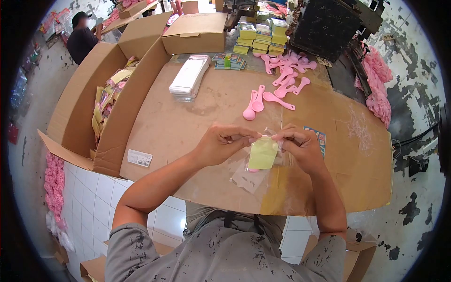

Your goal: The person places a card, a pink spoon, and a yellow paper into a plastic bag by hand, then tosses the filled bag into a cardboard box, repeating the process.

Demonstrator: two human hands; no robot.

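My left hand (225, 144) and my right hand (303, 149) pinch the two top corners of a clear plastic bag (247, 181) above the table. Inside or against the bag is a pale yellow card (264, 155). A bit of something pink (253, 170) shows below the card, mostly hidden by it. Just past my right hand lies a blue printed card (321, 137), partly covered by the hand. Several pink scoop spoons (278, 97) are spread on the table beyond my hands.
An open cardboard box (127, 105) with filled packets stands at left. Behind are a stack of clear bags (190, 77), a closed carton (196, 35), yellow card stacks (261, 35) and a black machine (326, 28). A person (83, 40) is at far left.
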